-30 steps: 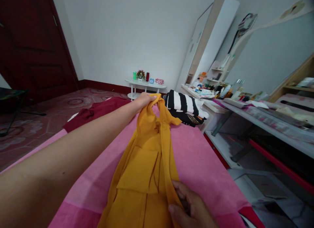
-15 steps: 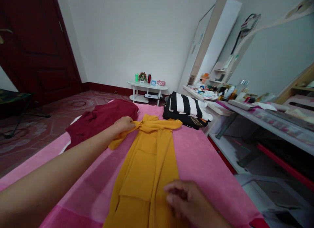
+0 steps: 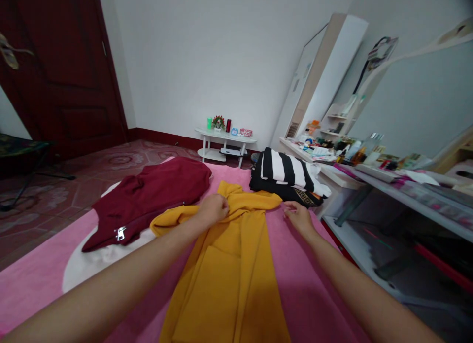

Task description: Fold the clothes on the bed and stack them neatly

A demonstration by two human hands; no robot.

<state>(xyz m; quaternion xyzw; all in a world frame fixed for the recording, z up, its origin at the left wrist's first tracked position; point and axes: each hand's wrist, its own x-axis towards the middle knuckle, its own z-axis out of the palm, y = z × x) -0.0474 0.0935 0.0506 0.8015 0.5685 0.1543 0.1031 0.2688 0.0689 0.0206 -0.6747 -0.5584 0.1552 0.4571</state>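
Presently, left hand [image 3: 214, 208]: fist closed on mustard garment [image 3: 229, 264] (far end).
Right hand [image 3: 297, 217]: fingers loosely curled, touching garment's right corner.
Bedspread [image 3: 295, 279]: pink.

The yellow garment [image 3: 229, 264] runs off the bottom edge, so its lower end is unseen; the left hand [image 3: 213, 208] covers part of its top fold; the maroon garment [image 3: 155, 195] hides most of a white cloth [image 3: 99, 264] beneath it; the bottles on the far white side table [image 3: 225, 136] are too small to identify; the door [image 3: 55, 72] is cut by the left edge.
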